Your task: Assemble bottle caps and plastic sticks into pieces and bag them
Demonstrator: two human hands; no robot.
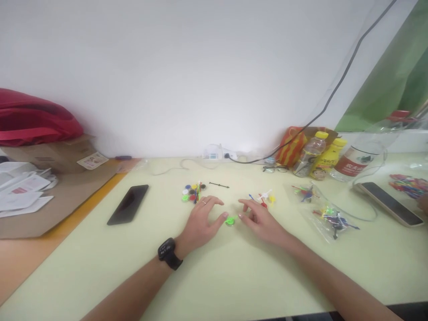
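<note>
A small bright green round plastic piece (230,221) lies on the pale table between my two hands. My left hand (200,219) comes in from the left, its thumb tip beside the green piece and its curved fingers apart from the thumb. My right hand (261,220) is opposite, thumb and index finger parted, just right of the piece. Beyond my left hand sits a cluster of coloured discs (192,192) with thin arrow-like sticks. A black double-ended arrow (219,185) lies behind. Past my right hand are a white spinner piece (265,195) and red, blue and yellow ones.
A black phone (128,205) lies left, and another phone (389,203) right, near clear bags of coloured parts (336,221). Bottles (329,158), glasses (275,169) and a cable (254,160) are at the back. Cardboard (63,200) with papers covers the left side. Someone else's hand (424,204) shows at the right edge.
</note>
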